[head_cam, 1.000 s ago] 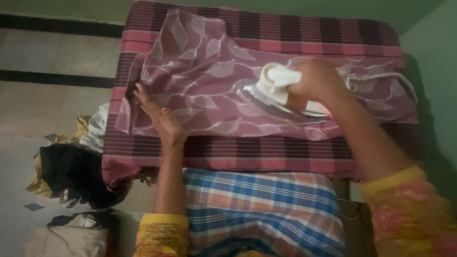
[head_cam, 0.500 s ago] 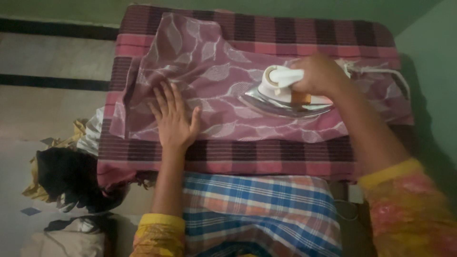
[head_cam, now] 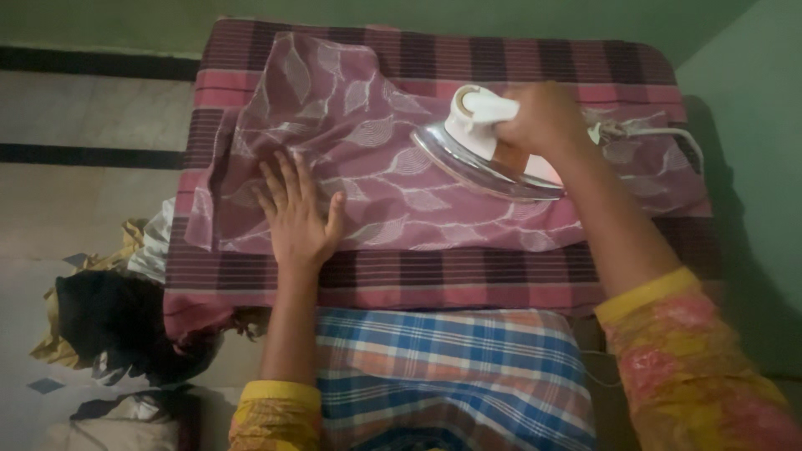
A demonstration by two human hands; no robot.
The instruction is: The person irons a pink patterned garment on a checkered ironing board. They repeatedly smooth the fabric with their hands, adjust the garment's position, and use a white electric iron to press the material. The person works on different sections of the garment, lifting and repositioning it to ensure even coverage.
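A mauve garment with a pale leaf print (head_cam: 368, 142) lies spread over a table covered by a dark red striped cloth (head_cam: 434, 280). My left hand (head_cam: 296, 213) lies flat on the garment's near left part, fingers spread, holding nothing. My right hand (head_cam: 543, 121) grips the handle of a white electric iron (head_cam: 484, 150), whose metal soleplate rests on the garment's middle, nose pointing left. The iron's white cord (head_cam: 660, 134) trails off to the right across the cloth.
A pile of dark, yellow and white clothes (head_cam: 109, 309) lies on the floor at the table's left. A blue and orange checked cloth (head_cam: 443, 376) covers my lap at the near edge. A green wall (head_cam: 752, 125) stands close on the right.
My left hand has slid from the garment's left edge to rest flat, fingers spread, nearer the middle. The iron has shifted slightly left and up on the garment.
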